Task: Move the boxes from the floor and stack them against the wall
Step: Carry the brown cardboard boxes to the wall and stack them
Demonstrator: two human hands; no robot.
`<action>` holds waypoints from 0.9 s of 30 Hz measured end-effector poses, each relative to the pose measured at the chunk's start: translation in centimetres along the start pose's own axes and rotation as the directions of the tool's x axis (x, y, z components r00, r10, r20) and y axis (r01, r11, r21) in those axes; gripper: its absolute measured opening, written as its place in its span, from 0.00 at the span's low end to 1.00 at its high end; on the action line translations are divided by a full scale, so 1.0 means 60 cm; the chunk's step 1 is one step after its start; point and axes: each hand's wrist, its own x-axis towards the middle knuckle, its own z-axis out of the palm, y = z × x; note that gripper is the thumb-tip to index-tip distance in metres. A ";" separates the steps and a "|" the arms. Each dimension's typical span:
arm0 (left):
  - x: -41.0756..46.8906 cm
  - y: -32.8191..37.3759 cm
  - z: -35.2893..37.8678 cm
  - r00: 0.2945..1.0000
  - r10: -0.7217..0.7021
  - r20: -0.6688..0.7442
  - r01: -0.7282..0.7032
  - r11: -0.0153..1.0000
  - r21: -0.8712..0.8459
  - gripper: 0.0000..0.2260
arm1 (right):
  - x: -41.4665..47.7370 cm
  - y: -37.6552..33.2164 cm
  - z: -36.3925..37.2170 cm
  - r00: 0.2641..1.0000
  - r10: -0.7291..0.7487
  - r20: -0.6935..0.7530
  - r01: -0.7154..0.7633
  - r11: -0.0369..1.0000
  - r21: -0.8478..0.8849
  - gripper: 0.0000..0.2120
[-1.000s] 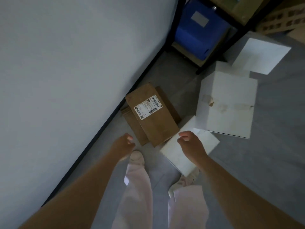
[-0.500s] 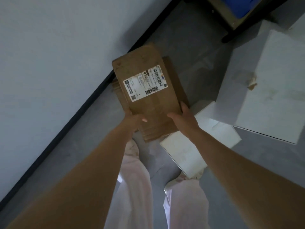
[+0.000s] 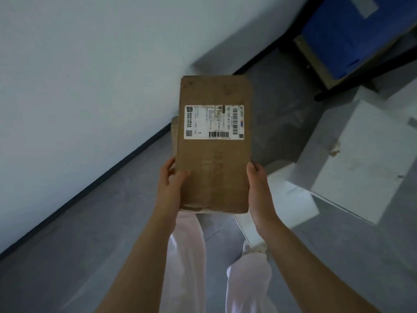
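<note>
My left hand (image 3: 171, 184) and right hand (image 3: 259, 190) grip the long brown cardboard box with a white label (image 3: 214, 168), held above the grey floor (image 3: 112, 233) beside the white wall (image 3: 90, 75); two white cardboard boxes (image 3: 361, 166) lie unstacked.

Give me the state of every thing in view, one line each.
brown box: held up, label upward.
left hand: grips its left edge.
right hand: grips its right edge.
flat white box: on the floor.
large white box: on the floor, closed.
blue box: on shelf.
</note>
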 end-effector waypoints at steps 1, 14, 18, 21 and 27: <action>-0.023 -0.001 -0.011 1.000 -0.012 -0.016 0.012 0.999 -0.030 0.13 | -0.019 -0.005 -0.004 0.999 0.002 0.038 -0.002 1.000 -0.004 0.15; -0.323 -0.093 -0.127 0.930 0.347 0.124 -0.323 0.929 -0.180 0.46 | -0.243 0.007 -0.081 0.905 -0.061 0.420 0.139 0.978 -0.157 0.18; -0.388 -0.160 -0.191 0.925 0.377 0.055 -0.355 0.905 -0.235 0.48 | -0.312 0.035 -0.048 0.881 -0.071 0.468 0.220 0.937 -0.272 0.16; -0.442 -0.226 -0.254 0.926 0.376 -0.041 -0.370 0.876 -0.310 0.47 | -0.388 0.054 0.005 0.849 -0.083 0.521 0.305 0.883 -0.357 0.15; -0.545 -0.412 -0.428 0.955 0.240 -0.172 -0.296 0.755 -0.586 0.44 | -0.572 0.142 0.161 0.734 -0.076 0.675 0.526 0.692 -0.494 0.22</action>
